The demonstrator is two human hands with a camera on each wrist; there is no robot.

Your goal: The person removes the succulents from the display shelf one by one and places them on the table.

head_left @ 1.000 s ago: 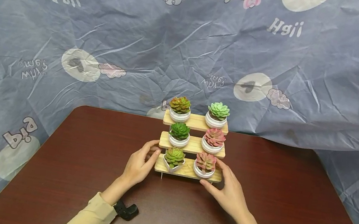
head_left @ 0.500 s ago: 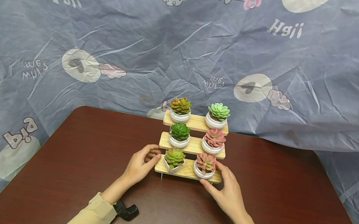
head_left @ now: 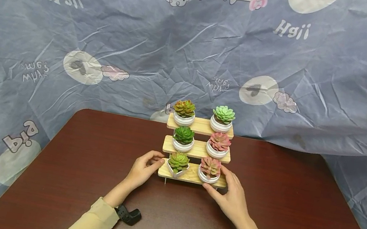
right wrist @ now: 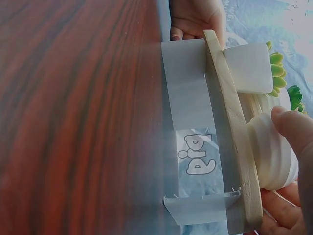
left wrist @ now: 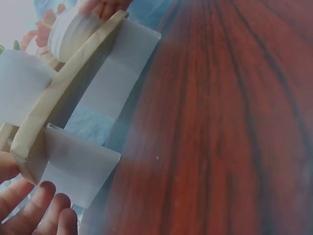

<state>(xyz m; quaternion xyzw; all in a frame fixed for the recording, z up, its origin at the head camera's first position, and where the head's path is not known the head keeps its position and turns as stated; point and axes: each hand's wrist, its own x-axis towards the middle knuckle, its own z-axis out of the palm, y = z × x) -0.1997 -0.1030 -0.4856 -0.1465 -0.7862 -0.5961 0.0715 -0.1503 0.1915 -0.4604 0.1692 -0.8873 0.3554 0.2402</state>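
Three wooden tiers form a stand (head_left: 192, 173) holding several potted succulents, two per tier. At the lowest tier's left end, my left hand (head_left: 141, 170) has its thumb by the board's edge; in the left wrist view its curled fingers (left wrist: 36, 210) lie around the board's corner (left wrist: 29, 152). My right hand (head_left: 233, 196) holds the white pot (head_left: 208, 177) of the pink-green succulent (head_left: 210, 167) at the lowest right, thumb in front and fingers behind. The right wrist view shows the thumb (right wrist: 293, 127) against that pot (right wrist: 269, 152), which rests on the board.
A dark red-brown table (head_left: 297, 212) lies under the stand. Behind it hangs a wrinkled blue-grey cloth (head_left: 165, 47) with printed figures. White supports (right wrist: 188, 88) stand under the lowest board. Black wrist devices (head_left: 129, 216) sit below both hands.
My left hand's fingers have slid down from beside the middle tier to the lowest tier's end. My right hand has shifted very slightly left, still at the same pot. The stand has not visibly moved.
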